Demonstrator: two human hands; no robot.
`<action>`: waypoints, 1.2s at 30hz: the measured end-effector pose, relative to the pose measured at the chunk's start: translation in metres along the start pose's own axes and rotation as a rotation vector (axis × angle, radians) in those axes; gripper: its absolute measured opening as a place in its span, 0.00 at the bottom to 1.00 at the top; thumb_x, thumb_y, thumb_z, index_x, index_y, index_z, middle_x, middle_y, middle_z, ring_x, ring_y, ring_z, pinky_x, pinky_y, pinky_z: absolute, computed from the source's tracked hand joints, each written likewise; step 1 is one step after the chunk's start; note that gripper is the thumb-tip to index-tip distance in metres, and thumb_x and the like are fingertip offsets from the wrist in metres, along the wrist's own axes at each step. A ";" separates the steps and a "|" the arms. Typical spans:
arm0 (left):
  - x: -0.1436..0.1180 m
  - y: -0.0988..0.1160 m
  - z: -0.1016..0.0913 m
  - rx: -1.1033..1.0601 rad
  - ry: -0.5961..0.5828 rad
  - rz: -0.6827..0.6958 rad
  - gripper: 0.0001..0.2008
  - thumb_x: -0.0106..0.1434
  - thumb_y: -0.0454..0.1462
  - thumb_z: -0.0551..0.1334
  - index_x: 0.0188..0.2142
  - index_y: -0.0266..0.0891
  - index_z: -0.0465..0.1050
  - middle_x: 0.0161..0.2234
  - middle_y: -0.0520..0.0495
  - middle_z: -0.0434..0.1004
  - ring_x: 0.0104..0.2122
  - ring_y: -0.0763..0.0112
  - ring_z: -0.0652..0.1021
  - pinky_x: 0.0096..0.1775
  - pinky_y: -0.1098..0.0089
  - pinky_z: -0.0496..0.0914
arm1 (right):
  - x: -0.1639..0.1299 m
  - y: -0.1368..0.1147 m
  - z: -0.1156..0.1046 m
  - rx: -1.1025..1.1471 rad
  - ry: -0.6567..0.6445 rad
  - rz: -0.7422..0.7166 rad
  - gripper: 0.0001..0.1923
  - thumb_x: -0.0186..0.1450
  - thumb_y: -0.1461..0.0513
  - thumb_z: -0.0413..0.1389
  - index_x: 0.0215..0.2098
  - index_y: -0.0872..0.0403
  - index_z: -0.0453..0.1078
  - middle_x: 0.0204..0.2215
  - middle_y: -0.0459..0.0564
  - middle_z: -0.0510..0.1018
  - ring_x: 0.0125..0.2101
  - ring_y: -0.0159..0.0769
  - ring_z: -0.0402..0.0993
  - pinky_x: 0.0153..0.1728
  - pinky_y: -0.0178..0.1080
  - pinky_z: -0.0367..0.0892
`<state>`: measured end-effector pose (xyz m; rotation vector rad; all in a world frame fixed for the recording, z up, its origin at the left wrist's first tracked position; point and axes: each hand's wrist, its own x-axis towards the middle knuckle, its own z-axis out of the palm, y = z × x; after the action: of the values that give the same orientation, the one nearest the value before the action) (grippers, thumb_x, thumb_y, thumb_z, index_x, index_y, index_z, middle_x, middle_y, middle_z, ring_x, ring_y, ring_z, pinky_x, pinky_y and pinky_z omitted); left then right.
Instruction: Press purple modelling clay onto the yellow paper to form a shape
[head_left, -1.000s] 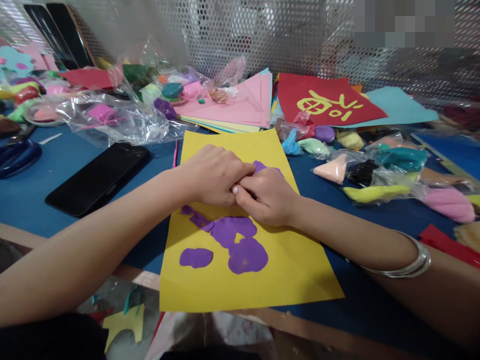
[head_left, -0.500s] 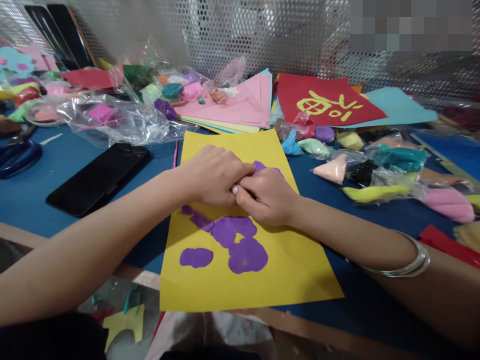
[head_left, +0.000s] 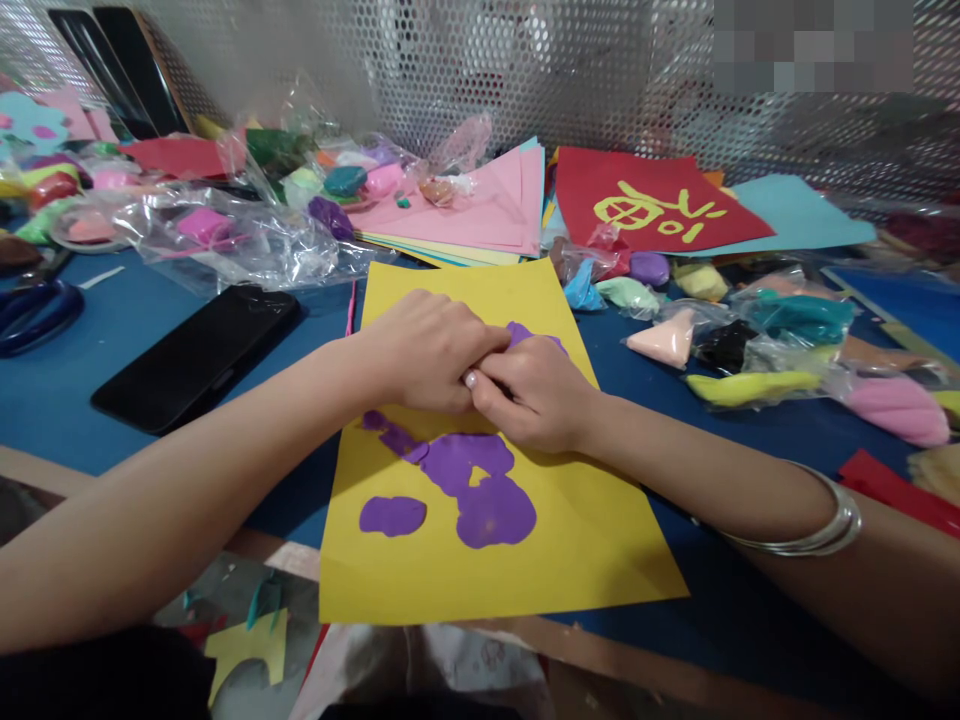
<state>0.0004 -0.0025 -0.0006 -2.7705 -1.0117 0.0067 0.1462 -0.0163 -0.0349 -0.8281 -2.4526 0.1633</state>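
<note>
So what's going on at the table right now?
A person is pressing purple clay onto a yellow sheet of paper lying on the blue table. The left hand and right hand meet over the upper part of the sheet, pinching the clay. Flattened purple shapes already lie lower down. A black phone and bagged clay lie either side.

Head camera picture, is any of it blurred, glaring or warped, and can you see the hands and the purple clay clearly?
Head view: left hand, right hand and purple clay on the yellow paper are sharp and evenly lit; plastic bags show glare; a pixelated block masks the top right; edges bow outward.
</note>
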 end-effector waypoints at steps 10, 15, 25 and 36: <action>0.000 0.001 0.000 0.003 -0.006 -0.008 0.13 0.51 0.42 0.53 0.33 0.39 0.70 0.23 0.47 0.73 0.21 0.70 0.71 0.21 0.72 0.47 | 0.000 0.000 0.000 -0.006 -0.003 -0.004 0.21 0.59 0.59 0.40 0.15 0.57 0.66 0.12 0.46 0.65 0.16 0.26 0.50 0.21 0.35 0.41; 0.000 0.001 -0.001 0.004 -0.011 -0.013 0.14 0.50 0.42 0.53 0.33 0.39 0.70 0.23 0.47 0.73 0.20 0.71 0.70 0.21 0.72 0.47 | 0.000 0.000 0.000 -0.009 -0.017 0.005 0.21 0.59 0.60 0.40 0.15 0.57 0.66 0.13 0.46 0.65 0.16 0.26 0.51 0.22 0.35 0.42; 0.000 0.002 -0.003 0.006 -0.012 -0.011 0.12 0.51 0.42 0.53 0.31 0.39 0.69 0.22 0.48 0.72 0.20 0.71 0.70 0.21 0.72 0.48 | 0.001 -0.001 -0.001 0.003 -0.040 0.021 0.21 0.59 0.59 0.40 0.16 0.57 0.66 0.12 0.46 0.62 0.16 0.26 0.50 0.21 0.35 0.42; -0.001 0.003 -0.005 0.004 -0.018 -0.013 0.12 0.50 0.43 0.54 0.30 0.38 0.69 0.22 0.48 0.73 0.20 0.71 0.70 0.22 0.72 0.51 | 0.000 -0.001 -0.001 -0.008 -0.035 0.014 0.21 0.59 0.59 0.40 0.17 0.57 0.69 0.13 0.47 0.65 0.16 0.26 0.48 0.22 0.36 0.39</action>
<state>0.0021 -0.0059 0.0035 -2.7647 -1.0326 0.0313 0.1462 -0.0172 -0.0339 -0.8532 -2.4821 0.1745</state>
